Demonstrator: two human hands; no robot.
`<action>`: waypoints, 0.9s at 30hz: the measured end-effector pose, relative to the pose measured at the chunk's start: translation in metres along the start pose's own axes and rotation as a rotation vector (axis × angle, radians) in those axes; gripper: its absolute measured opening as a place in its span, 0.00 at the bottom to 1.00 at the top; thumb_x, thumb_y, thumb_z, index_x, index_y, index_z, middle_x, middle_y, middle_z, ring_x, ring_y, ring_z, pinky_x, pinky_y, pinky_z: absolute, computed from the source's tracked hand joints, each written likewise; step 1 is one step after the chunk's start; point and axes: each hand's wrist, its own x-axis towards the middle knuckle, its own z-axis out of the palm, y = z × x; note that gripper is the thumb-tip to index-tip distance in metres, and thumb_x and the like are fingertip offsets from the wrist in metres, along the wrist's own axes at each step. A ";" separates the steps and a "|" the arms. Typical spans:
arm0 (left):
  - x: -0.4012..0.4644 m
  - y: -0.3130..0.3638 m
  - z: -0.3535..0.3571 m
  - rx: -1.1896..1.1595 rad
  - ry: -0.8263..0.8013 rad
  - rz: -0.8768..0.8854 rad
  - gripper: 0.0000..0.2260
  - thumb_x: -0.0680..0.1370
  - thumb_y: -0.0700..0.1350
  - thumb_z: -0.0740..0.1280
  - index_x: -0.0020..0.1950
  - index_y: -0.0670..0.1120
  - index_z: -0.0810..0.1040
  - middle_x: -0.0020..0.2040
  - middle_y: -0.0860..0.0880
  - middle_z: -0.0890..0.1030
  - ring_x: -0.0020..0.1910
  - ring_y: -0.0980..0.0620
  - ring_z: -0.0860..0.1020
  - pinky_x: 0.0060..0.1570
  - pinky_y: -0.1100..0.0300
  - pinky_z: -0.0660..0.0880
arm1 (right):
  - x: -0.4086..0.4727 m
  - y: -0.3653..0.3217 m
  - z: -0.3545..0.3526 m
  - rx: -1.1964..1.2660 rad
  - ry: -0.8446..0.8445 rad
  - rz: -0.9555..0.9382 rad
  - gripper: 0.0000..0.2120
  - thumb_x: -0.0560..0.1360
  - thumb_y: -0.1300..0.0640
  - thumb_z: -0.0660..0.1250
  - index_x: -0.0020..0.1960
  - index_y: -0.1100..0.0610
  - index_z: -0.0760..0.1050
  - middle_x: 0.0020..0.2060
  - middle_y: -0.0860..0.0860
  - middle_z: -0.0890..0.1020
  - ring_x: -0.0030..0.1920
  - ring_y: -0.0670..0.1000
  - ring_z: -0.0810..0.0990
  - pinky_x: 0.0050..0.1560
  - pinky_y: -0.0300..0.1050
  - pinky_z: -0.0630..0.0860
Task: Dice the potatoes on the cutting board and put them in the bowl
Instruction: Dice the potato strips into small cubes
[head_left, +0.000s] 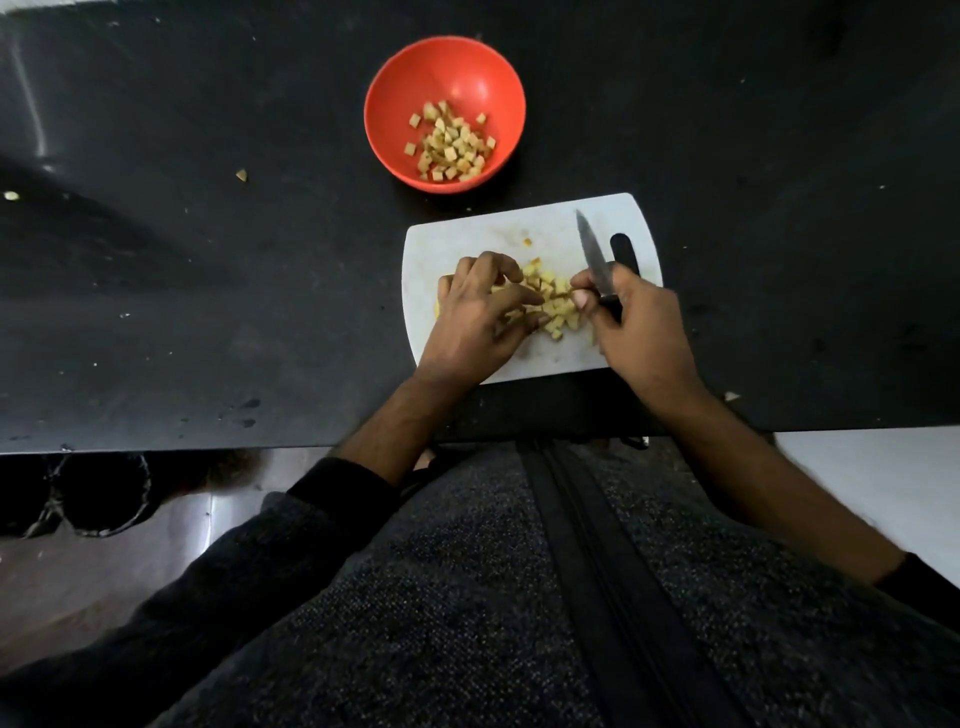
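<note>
A white cutting board (483, 234) lies on the black table, with a pile of diced potato (553, 301) in its middle. My left hand (475, 317) lies over the left side of the pile, fingers curled around some of the cubes. My right hand (639, 322) grips the black handle of a knife (592, 254) on the pile's right side, blade pointing away from me. Beyond the board stands a red bowl (478, 62) holding several potato cubes (452, 143).
The black table (208, 312) has a stray potato bit (241, 175) at the left and a pale scrap (10, 196) at the far left edge. The table's front edge runs just below the board, above my lap. One cube (528, 242) sits alone on the board.
</note>
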 end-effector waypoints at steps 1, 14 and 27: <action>-0.001 -0.002 -0.002 -0.004 0.018 -0.013 0.10 0.77 0.54 0.71 0.52 0.50 0.84 0.56 0.47 0.76 0.55 0.45 0.74 0.48 0.48 0.69 | -0.001 0.001 -0.003 -0.023 0.012 -0.009 0.06 0.79 0.58 0.68 0.54 0.56 0.80 0.46 0.44 0.84 0.47 0.40 0.81 0.47 0.26 0.73; -0.007 -0.024 -0.012 -0.113 -0.004 -0.310 0.26 0.72 0.55 0.77 0.66 0.45 0.80 0.59 0.48 0.74 0.62 0.50 0.71 0.58 0.62 0.71 | 0.006 0.003 0.016 -0.179 -0.108 0.006 0.09 0.74 0.55 0.72 0.53 0.55 0.77 0.46 0.50 0.79 0.47 0.50 0.78 0.48 0.47 0.77; -0.004 -0.023 -0.018 -0.124 -0.042 -0.277 0.21 0.75 0.50 0.75 0.66 0.48 0.80 0.58 0.51 0.77 0.59 0.51 0.70 0.55 0.65 0.64 | 0.019 -0.010 0.000 0.031 -0.072 -0.028 0.08 0.78 0.59 0.69 0.57 0.56 0.80 0.46 0.46 0.84 0.47 0.39 0.82 0.48 0.27 0.73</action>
